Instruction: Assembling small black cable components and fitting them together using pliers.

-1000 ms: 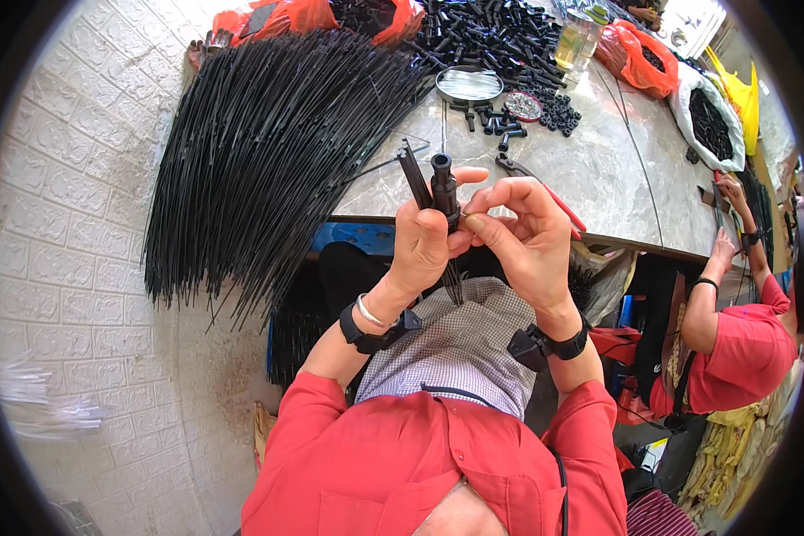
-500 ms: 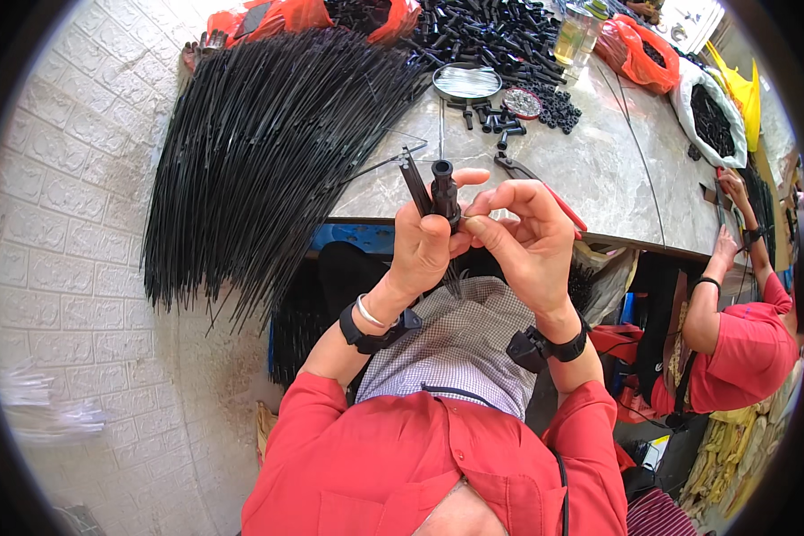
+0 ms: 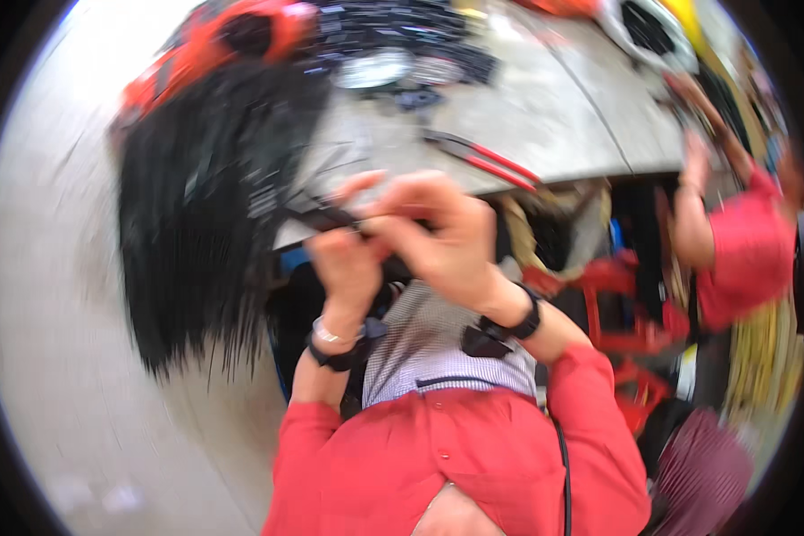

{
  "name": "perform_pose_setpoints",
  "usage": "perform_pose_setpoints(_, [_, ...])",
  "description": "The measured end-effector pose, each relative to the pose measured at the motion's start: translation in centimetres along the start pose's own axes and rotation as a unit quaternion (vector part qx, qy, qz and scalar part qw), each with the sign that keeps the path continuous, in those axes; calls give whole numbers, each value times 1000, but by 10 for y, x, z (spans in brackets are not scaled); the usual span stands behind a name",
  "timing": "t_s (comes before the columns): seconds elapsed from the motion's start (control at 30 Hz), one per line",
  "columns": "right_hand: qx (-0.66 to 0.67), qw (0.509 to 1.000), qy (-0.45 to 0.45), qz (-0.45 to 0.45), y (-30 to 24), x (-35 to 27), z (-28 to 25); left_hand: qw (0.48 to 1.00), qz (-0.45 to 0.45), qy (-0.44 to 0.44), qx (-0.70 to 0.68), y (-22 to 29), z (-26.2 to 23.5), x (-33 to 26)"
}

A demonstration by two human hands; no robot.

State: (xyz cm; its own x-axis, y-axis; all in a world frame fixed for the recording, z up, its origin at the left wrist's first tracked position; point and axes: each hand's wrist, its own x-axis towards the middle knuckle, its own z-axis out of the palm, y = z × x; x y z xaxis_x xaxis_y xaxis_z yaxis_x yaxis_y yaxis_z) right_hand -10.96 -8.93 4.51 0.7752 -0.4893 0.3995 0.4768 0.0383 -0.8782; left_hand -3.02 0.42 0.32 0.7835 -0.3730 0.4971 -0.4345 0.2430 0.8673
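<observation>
My left hand (image 3: 347, 268) is closed around a black plastic tubular fitting (image 3: 332, 217), which now tilts toward the left and is smeared by motion. Thin black rods were in the same grip half a second ago; the blur hides them here. Thumb and forefinger of my right hand (image 3: 442, 234) pinch together against the fitting's near end. Whatever lies between those fingertips is too small and blurred to name. Both hands are in front of the table's edge, above my lap.
Long black rods (image 3: 210, 214) overhang the table (image 3: 545, 116) at left. Behind are piled black fittings (image 3: 393, 31), a pale dish (image 3: 375, 69), an orange bag (image 3: 281, 31) and red-handled pliers (image 3: 500, 165). A co-worker's red sleeve (image 3: 746, 241) shows at right.
The whole view has swung and blurred, with table items shifted left and up. The fitting has gone from upright to tilted left, and my right hand has come across nearer my left.
</observation>
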Motion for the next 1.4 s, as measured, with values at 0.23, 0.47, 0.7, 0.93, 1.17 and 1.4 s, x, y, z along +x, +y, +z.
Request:
perform_pose_setpoints(0.23, [103, 991, -54, 69, 2, -5, -25, 980, -154, 91, -83, 29, 28, -12])
perform_pose_setpoints(0.47, [-61, 991, -53, 109, 19, -55, -89, 968, -130, -138, -167, 2, 19, -26])
perform_pose_setpoints(0.7, [-591, 767, 33, 248, 68, -210, -237, 972, -140, -153, -108, -7, 1, -25])
perform_pose_setpoints(0.93, [-709, 657, 6, 256, 201, -183, -289, 961, -166, -171, -137, -17, 31, -28])
perform_pose_setpoints(1.17, [-707, 643, 1, 295, 217, -169, -289, 963, -182, -169, -101, -16, 39, -30])
perform_pose_setpoints(1.4, [-503, 806, 262, 169, 172, -135, -299, 962, -177, -176, -107, -14, 31, -33])
